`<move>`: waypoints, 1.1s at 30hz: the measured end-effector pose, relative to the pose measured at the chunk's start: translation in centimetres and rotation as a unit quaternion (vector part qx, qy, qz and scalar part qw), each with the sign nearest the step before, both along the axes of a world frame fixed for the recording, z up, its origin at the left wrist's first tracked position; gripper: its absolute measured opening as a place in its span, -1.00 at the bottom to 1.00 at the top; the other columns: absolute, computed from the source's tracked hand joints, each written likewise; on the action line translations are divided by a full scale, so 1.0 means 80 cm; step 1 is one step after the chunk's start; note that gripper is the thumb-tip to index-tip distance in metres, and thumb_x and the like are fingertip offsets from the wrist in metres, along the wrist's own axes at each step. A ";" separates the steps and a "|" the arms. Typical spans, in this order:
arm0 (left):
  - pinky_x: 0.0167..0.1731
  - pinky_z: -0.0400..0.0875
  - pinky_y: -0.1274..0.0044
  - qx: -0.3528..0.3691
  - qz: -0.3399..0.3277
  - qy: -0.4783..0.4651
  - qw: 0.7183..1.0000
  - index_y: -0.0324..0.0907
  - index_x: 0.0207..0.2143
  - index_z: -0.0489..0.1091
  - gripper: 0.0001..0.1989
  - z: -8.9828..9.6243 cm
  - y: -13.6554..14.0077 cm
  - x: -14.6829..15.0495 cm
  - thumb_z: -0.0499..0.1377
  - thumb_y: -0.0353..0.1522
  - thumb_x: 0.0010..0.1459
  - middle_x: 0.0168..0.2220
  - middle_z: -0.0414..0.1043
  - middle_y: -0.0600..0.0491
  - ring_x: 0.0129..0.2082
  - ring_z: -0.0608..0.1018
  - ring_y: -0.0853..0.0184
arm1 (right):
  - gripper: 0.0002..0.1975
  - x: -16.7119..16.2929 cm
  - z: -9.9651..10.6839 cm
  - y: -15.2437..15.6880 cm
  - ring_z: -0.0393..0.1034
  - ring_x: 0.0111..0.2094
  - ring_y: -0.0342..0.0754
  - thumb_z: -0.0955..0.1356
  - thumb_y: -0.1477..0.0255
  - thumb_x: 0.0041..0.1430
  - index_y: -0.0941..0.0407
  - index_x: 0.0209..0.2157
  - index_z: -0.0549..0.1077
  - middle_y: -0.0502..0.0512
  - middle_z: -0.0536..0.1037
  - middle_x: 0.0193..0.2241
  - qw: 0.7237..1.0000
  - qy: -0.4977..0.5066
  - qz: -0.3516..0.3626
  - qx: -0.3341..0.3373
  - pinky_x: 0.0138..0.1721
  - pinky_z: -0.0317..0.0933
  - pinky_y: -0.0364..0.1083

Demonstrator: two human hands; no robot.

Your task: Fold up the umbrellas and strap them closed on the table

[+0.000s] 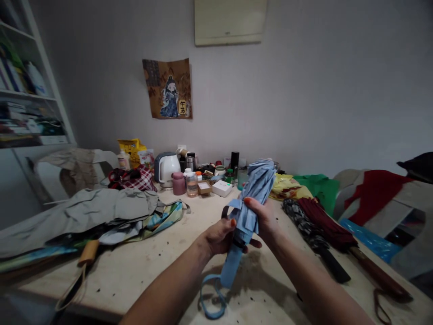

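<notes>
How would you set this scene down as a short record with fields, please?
Left hand: holds the light blue umbrella near its handle
Right hand: grips the folded canopy, thumb on top
Umbrella state: canopy gathered, handle pointing down toward the person, wrist cord hanging
Left side: loosely gathered grey umbrella on the table
Right side: dark patterned umbrella beside a dark red umbrella
Back: white kettle, pink jar, white box
Wall: brown poster
</notes>
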State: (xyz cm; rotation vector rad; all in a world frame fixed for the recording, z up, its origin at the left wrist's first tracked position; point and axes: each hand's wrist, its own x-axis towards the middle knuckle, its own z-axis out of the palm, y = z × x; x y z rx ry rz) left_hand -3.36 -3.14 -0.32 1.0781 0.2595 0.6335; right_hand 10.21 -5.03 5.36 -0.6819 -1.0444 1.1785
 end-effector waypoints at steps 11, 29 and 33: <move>-0.64 0.20 0.58 0.193 0.235 0.215 0.928 -0.21 -0.38 0.31 -0.68 0.021 -0.021 0.019 0.33 -0.25 -0.13 -0.63 0.31 0.17 -0.69 0.30 0.47 | -0.53 -0.008 -0.016 0.014 0.39 -0.48 -0.12 0.60 0.29 -0.34 0.19 -0.36 0.48 0.03 0.55 -0.46 0.996 0.004 -0.092 0.019 -0.41 0.33 -0.13; -0.38 0.39 0.55 0.186 0.260 0.148 0.936 -0.29 -0.32 0.46 -0.59 0.022 -0.010 0.012 0.40 -0.47 -0.34 -0.43 0.48 0.09 -0.44 0.47 0.39 | -0.64 -0.022 -0.017 0.004 0.36 -0.46 -0.12 0.56 0.28 -0.17 0.14 -0.37 0.45 0.01 0.52 -0.46 0.989 -0.085 -0.084 0.083 -0.38 0.30 -0.12; -0.51 0.31 0.60 0.143 0.245 0.123 0.951 -0.29 -0.41 0.42 -0.70 0.016 -0.008 0.009 0.31 -0.51 -0.33 -0.55 0.41 0.14 -0.53 0.41 0.44 | -0.67 -0.020 -0.013 -0.005 0.31 -0.49 -0.15 0.55 0.28 -0.15 0.17 -0.43 0.45 -0.01 0.48 -0.50 0.991 -0.088 -0.051 0.084 -0.43 0.24 -0.15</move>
